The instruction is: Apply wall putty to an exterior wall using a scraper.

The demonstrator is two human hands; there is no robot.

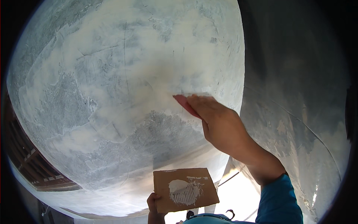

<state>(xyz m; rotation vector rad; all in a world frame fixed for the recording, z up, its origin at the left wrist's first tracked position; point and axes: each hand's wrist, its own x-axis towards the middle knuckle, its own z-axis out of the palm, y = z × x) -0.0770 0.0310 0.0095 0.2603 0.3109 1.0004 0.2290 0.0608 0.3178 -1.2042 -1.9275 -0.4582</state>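
Your left hand (153, 202) pinches the cardboard (162, 179) at its left edge, so a sagging wrist could tip it and drop the white paste (179, 186) in its middle. Above the cardboard, your right hand (222, 121) clasps the red spreader (186, 105); tilting it might score the patchy grey-white wall (123, 74). A brown barred opening (31, 164) lies left of the cardboard, a darker surface (294, 89) rightward.

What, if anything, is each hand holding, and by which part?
The left hand grips the cardboard by its left edge; the right hand holds a red piece, its exact grip hidden.
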